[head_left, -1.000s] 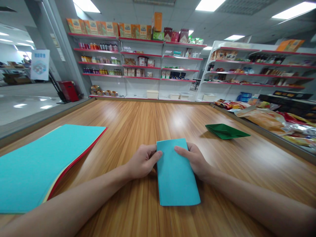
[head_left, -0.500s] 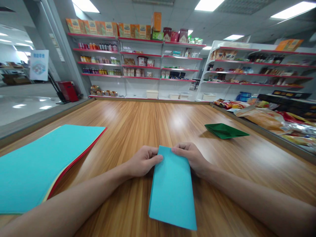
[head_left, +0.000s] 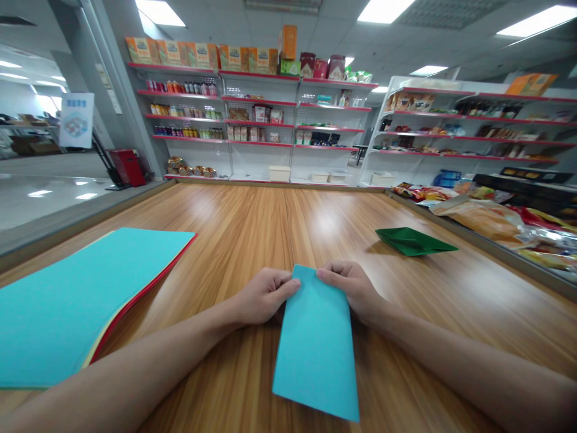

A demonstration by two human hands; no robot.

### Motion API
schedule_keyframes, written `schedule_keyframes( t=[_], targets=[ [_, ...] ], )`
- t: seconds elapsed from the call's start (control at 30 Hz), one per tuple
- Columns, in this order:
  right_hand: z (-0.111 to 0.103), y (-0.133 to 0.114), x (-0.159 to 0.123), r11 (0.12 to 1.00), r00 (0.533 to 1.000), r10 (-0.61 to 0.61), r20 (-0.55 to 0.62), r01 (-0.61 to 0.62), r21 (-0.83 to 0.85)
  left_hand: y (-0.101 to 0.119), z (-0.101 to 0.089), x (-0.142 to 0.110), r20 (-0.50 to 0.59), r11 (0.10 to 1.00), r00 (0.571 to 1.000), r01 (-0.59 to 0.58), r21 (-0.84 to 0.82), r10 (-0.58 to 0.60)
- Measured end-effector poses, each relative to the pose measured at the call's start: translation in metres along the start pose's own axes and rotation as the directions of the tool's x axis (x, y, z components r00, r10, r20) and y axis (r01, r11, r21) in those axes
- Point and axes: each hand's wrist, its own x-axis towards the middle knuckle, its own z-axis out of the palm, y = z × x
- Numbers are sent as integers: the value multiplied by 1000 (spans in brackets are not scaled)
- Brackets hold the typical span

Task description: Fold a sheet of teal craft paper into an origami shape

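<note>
A folded sheet of light-blue paper (head_left: 318, 349) is held between my hands above the wooden table (head_left: 225, 222), its long side running toward me. My left hand (head_left: 265, 294) pinches its far left corner, thumb on top. At the far right corner my right hand (head_left: 349, 285) grips the paper with the thumb over the edge and the other fingers behind it. The paper hides part of the fingers of both hands. Beyond my right hand lies a folded dark-green paper shape (head_left: 412, 242), touched by neither hand.
A stack of coloured paper sheets (head_left: 90, 294), light blue on top with cream and red edges below, lies on the left. Packaged snacks (head_left: 487, 219) sit past the table's right rim. Stocked shelves (head_left: 256, 102) stand behind the far edge.
Both hands keep their hold on the light-blue paper. The whole view has shifted slightly, and the paper's left layers appear closer together than before.
</note>
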Motion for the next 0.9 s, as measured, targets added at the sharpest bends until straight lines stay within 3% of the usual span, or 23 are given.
schedule_keyframes(
  t=[0.13, 0.23, 0.3, 0.37, 0.43, 0.5, 0.67, 0.9],
  targets=[
    [0, 0, 1, 997, 999, -32, -7, 31, -69, 1, -2, -1, 26, 1000, 999, -25, 5, 25],
    [0, -3, -2, 944, 986, -165, 2, 159, -290, -1, -2, -1, 55, 999, 998, -10, -50, 13],
    [1, -5, -5, 812, 945, -319, 69, 310, -495, -2, -1, 0, 83, 995, 996, 18, -102, -9],
    [3, -6, -8, 627, 875, -449, 183, 455, -633, -4, 0, 0, 119, 987, 992, 59, -151, -41],
    [5, -5, -11, 484, 812, -513, 277, 541, -688, -5, 1, 1, 145, 977, 987, 95, -189, -68],
    [6, -4, -12, 415, 788, -533, 309, 562, -716, -7, 2, 1, 153, 969, 985, 114, -218, -81],
    [6, -2, -12, 370, 779, -526, 341, 571, -733, -8, 0, 4, 184, 933, 978, 155, -326, -98],
    [8, -6, -12, 381, 774, -523, 358, 588, -714, -6, -6, 6, 214, 865, 962, 251, -434, -172]
  ],
)
